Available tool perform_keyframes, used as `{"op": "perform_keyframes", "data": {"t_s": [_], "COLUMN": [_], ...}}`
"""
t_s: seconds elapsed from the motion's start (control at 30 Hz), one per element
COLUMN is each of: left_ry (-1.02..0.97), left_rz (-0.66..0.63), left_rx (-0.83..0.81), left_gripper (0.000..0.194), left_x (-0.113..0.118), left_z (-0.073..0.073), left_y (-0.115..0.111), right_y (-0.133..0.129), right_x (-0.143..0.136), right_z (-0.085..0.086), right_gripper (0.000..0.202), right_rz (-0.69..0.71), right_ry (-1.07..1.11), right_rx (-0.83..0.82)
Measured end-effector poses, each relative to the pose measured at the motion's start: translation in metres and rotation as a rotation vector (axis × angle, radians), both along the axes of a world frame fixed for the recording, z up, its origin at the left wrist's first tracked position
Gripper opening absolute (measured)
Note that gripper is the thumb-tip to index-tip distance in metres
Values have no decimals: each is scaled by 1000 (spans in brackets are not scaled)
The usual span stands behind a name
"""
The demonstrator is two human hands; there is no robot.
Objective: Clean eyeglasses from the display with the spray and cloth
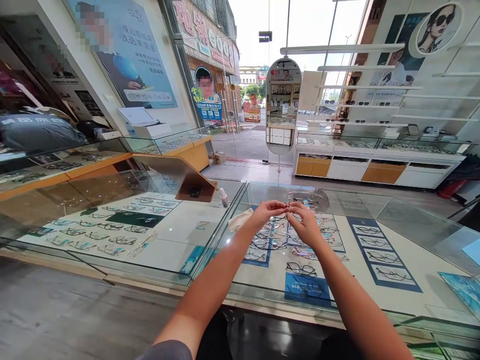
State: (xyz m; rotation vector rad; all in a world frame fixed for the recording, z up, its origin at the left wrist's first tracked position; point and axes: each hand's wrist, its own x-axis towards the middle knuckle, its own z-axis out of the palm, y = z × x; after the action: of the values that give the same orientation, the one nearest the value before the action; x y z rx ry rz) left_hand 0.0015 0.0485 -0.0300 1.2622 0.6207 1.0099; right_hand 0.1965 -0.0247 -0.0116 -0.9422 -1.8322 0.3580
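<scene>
Left-hand glass: rows of eyeglasses (112, 232) lie under the top, with a brown stand (195, 182) at the far side.
Bottle: a small bottle (224, 197) stands just left of the seam (219, 232), near the far edge.
Cloth: a pale cloth (239, 220) lies right of the seam, just beside the left forearm.
Left hand (270, 209): fingers almost together, pinching a slim item (288, 202); the forearm crosses the near edge.
Slim item: held above the desk (356, 200), well in from the near edge, too small to make out.
Right hand (303, 222): fingers likewise pinched on it.
Tray: a round tray (323, 201) sits just beyond the right hand.
Right-hand glass: bare surface gives sideways room above a blue card (362, 221).
</scene>
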Motion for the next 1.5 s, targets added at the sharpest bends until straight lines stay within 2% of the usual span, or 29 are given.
{"op": "perform_keyframes", "data": {"t_s": [0.17,0.23,0.27,0.3,0.37,0.43,0.47,0.53,0.67,0.77,0.87,0.93,1.03,1.2,1.27,1.3,1.37,1.5], "left_ry": [117,167,195,230,307,365,378,380,395,393,347,291,198,-97,-146,-151,-142,-38], "left_rz": [-43,60,186,374,824,1174,1269,1321,1247,1176,1094,987,737,24,-143,-176,-164,79], "left_rx": [47,113,157,200,249,226,191,104,-74,-117,-73,-43,-30,-146,-183,-190,-180,-26], "left_gripper": [45,41,36,31,21,28,35,43,32,36,26,19,33,79,84,85,85,77], "left_x": [-11,-22,-29,-37,-56,-75,-83,-97,-113,-116,-109,-95,-64,-23,-16,-13,-9,0], "left_z": [2,6,9,11,16,17,16,12,-4,-12,-8,0,14,29,31,31,29,20], "left_y": [-2,3,7,11,18,23,24,27,34,39,43,41,29,-9,-19,-23,-26,-25], "right_y": [-1,-1,-1,-1,0,2,2,3,4,4,3,2,0,-2,-3,-4,-5,-6], "right_x": [3,4,4,5,7,10,12,15,18,19,20,19,18,14,12,10,7,2], "right_z": [-8,-8,-8,-7,-7,-8,-8,-8,-6,-4,0,3,6,6,5,4,3,0], "right_gripper": [20,21,22,23,25,28,29,31,33,33,35,35,36,39,40,41,41,43], "right_rz": [42,40,29,13,-27,-64,-77,-94,-89,-89,-98,-96,-73,-5,29,46,84,169], "right_ry": [3,18,29,41,57,67,73,88,114,147,185,206,222,257,271,273,276,272], "right_rx": [12,13,14,13,-6,-40,-55,-69,-67,-72,-76,-86,-114,-187,-223,-240,-272,-334]}}
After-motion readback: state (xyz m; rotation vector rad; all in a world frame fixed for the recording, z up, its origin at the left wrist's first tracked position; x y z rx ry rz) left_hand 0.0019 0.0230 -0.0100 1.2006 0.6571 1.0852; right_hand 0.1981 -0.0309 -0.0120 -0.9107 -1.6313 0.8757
